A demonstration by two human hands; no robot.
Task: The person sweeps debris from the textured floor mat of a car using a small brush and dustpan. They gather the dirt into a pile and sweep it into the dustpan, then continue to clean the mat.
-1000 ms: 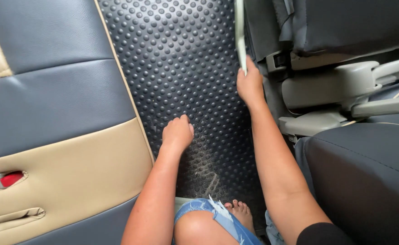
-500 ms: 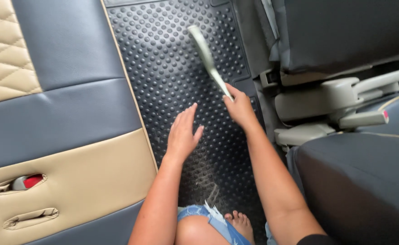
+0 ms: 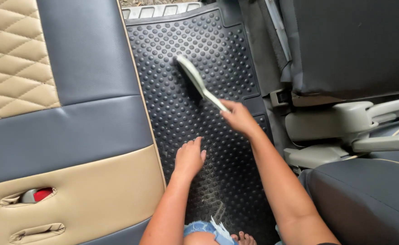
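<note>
My right hand (image 3: 238,118) grips the handle of a pale green brush (image 3: 193,79), whose head rests on the black studded rubber floor mat (image 3: 181,50) near its far left part. My left hand (image 3: 189,158) lies flat on the same mat, fingers together, closer to me and just right of the seat edge. It holds nothing. Both forearms reach forward from the bottom of the view.
A grey and beige car seat (image 3: 72,136) with a red buckle slot (image 3: 36,195) fills the left. A dark grey seat with pale plastic base and levers (image 3: 344,131) stands at the right. My knee in frayed denim (image 3: 204,229) and toes show at the bottom.
My right hand has swung the brush from upright by the right seat down and leftward onto the mat. My left hand stayed on the mat, fingers now closer together.
</note>
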